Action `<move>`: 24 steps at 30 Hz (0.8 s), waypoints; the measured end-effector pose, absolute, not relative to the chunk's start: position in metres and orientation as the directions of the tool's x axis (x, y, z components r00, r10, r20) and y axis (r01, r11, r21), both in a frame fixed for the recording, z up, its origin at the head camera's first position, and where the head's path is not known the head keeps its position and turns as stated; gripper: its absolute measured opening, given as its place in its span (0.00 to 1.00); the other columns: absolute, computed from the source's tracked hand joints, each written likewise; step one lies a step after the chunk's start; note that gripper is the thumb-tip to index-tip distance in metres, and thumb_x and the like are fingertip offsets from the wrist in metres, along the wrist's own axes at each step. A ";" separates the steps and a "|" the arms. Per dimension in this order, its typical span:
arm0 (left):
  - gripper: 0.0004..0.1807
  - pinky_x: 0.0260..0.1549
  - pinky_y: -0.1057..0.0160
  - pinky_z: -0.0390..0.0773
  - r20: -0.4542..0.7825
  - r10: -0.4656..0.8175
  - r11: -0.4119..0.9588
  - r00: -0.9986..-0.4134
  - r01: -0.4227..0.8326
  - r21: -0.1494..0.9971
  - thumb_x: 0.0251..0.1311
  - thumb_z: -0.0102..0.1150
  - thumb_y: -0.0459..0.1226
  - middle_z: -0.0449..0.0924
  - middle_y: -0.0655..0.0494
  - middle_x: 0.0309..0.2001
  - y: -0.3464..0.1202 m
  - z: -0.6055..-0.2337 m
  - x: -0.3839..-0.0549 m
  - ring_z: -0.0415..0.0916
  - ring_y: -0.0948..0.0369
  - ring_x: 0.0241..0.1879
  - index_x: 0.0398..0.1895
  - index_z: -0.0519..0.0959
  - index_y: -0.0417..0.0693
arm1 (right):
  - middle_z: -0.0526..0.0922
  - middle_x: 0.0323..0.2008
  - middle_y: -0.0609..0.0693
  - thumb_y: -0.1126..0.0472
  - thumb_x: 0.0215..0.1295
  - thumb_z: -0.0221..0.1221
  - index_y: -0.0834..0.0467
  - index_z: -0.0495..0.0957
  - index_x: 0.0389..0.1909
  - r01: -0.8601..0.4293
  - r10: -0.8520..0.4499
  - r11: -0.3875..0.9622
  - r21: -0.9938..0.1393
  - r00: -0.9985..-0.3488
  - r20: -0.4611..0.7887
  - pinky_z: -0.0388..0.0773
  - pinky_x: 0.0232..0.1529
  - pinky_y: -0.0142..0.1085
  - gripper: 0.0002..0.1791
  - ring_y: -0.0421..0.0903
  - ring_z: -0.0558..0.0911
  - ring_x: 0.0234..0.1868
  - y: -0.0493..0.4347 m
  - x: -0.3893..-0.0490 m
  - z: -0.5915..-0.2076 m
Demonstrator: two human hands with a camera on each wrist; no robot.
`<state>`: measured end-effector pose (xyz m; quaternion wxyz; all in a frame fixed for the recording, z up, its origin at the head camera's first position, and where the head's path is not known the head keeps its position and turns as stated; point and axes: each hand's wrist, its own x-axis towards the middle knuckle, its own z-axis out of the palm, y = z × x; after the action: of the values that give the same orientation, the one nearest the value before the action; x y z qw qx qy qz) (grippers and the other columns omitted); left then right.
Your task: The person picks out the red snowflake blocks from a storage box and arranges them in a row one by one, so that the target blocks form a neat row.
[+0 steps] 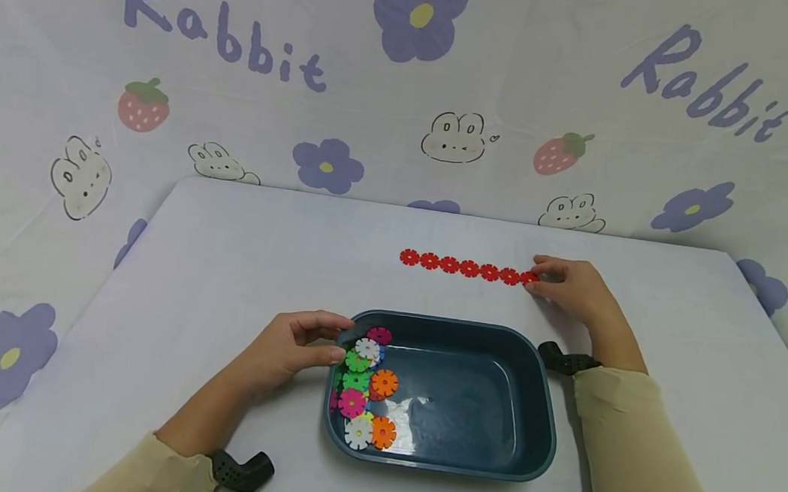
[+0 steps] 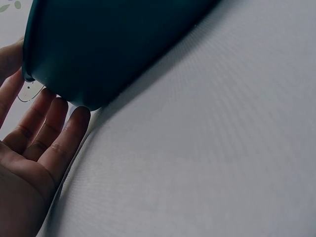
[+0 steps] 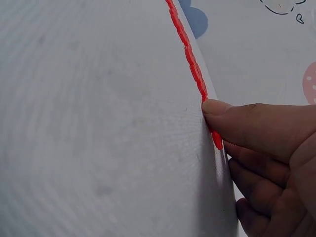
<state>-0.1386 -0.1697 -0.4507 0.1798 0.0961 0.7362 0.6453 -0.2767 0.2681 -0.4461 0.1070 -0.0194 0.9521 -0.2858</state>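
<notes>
A row of several red notched flower discs (image 1: 469, 269), joined edge to edge, lies on the far part of the white table. At the row's right end my right hand (image 1: 570, 287) pinches the last disc; the right wrist view shows the thumb (image 3: 242, 116) on the red strip (image 3: 193, 64). My left hand (image 1: 300, 342) holds the dark blue-green plastic basin (image 1: 446, 321) by its left rim. In the left wrist view, fingertips (image 2: 79, 118) touch the outside of the basin (image 2: 108, 44). Loose flower discs (image 1: 356, 381) in several colours gather at the basin's left end.
The basin stands on the white-covered table (image 1: 285, 247), in front of the red row. Behind the table hangs a printed cloth (image 1: 388, 125). Black wrist devices (image 1: 242, 471) are worn at both sleeve cuffs.
</notes>
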 end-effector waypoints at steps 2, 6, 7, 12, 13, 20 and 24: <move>0.21 0.50 0.65 0.80 -0.136 0.375 0.149 -0.917 -0.084 0.985 0.58 0.69 0.40 0.80 0.50 0.56 -0.170 -0.451 -0.139 0.75 0.51 0.56 0.56 0.81 0.49 | 0.68 0.70 0.56 0.48 0.63 0.64 0.59 0.78 0.59 0.028 -0.095 0.835 -0.550 -0.976 -0.195 0.61 0.67 0.63 0.27 0.62 0.61 0.73 0.268 -0.277 -0.445; 0.20 0.50 0.65 0.80 -0.104 0.380 0.152 -0.919 -0.049 0.987 0.58 0.68 0.40 0.80 0.51 0.55 -0.170 -0.451 -0.138 0.75 0.52 0.56 0.55 0.81 0.50 | 0.68 0.70 0.56 0.46 0.64 0.63 0.57 0.77 0.60 0.051 -0.084 0.823 -0.565 -0.974 -0.210 0.63 0.66 0.62 0.28 0.62 0.61 0.73 0.267 -0.277 -0.444; 0.20 0.50 0.65 0.80 -0.092 0.381 0.152 -0.920 -0.036 0.988 0.59 0.68 0.40 0.81 0.51 0.55 -0.170 -0.451 -0.138 0.74 0.52 0.55 0.55 0.81 0.51 | 0.68 0.70 0.56 0.46 0.64 0.62 0.57 0.77 0.60 0.057 -0.080 0.819 -0.571 -0.974 -0.211 0.63 0.66 0.62 0.27 0.62 0.61 0.72 0.267 -0.276 -0.443; 0.19 0.51 0.64 0.79 -0.048 0.385 0.157 -0.922 0.015 0.988 0.59 0.68 0.39 0.81 0.53 0.55 -0.170 -0.451 -0.135 0.75 0.52 0.55 0.54 0.82 0.50 | 0.70 0.68 0.60 0.45 0.68 0.58 0.57 0.76 0.62 0.051 -0.090 0.811 -0.583 -0.974 -0.209 0.68 0.63 0.61 0.28 0.63 0.65 0.70 0.266 -0.271 -0.436; 0.19 0.52 0.64 0.79 -0.046 0.382 0.162 -0.923 0.018 0.987 0.59 0.68 0.39 0.81 0.53 0.54 -0.170 -0.450 -0.134 0.75 0.53 0.55 0.54 0.82 0.51 | 0.71 0.67 0.61 0.44 0.68 0.57 0.57 0.75 0.63 0.043 -0.093 0.813 -0.581 -0.975 -0.202 0.68 0.62 0.61 0.28 0.63 0.66 0.69 0.265 -0.270 -0.433; 0.21 0.52 0.63 0.80 -0.118 0.335 0.218 -0.935 -0.044 0.975 0.57 0.69 0.45 0.81 0.58 0.55 -0.170 -0.445 -0.136 0.76 0.56 0.57 0.55 0.82 0.56 | 0.74 0.64 0.61 0.39 0.66 0.57 0.56 0.75 0.63 -0.076 -0.125 0.785 -0.615 -0.992 -0.036 0.69 0.60 0.63 0.32 0.64 0.69 0.68 0.251 -0.254 -0.377; 0.23 0.49 0.60 0.80 -0.163 0.334 0.240 -0.928 -0.083 0.967 0.57 0.69 0.45 0.80 0.55 0.55 -0.171 -0.441 -0.133 0.75 0.54 0.56 0.57 0.80 0.56 | 0.80 0.59 0.55 0.44 0.66 0.60 0.53 0.79 0.60 -0.239 -0.214 0.688 -0.685 -0.969 0.124 0.78 0.57 0.45 0.25 0.53 0.78 0.61 0.227 -0.231 -0.348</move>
<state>-0.1325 -0.1710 -0.4405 0.1709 0.0816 0.7686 0.6111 -0.2313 0.2267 -0.3481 -0.0171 -0.1232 0.9185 -0.3754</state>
